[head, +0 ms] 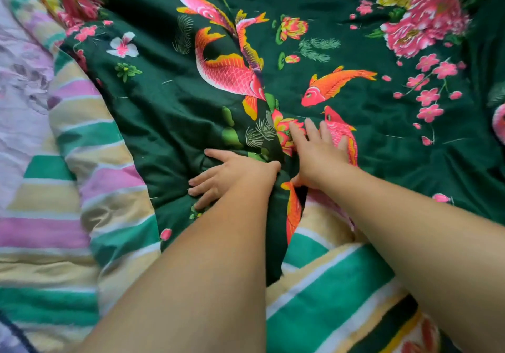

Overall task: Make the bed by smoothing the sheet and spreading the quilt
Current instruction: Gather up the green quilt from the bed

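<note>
A pale sheet [19, 85] shows at far left, beside the quilt's striped lining [90, 123]. The green quilt [396, 167] covers the rest, bunched in a central ridge. The left hand [232, 175] and right hand [318, 156] press flat on it, fingers spread. It looks soft, thick and limp; best gripped at its edges.

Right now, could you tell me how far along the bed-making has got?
Done: the green quilt already covers most of the bed. In hand: left hand and right hand press flat either side of a central fold. Left: that fold, and the turned-back striped edge near the person.
</note>
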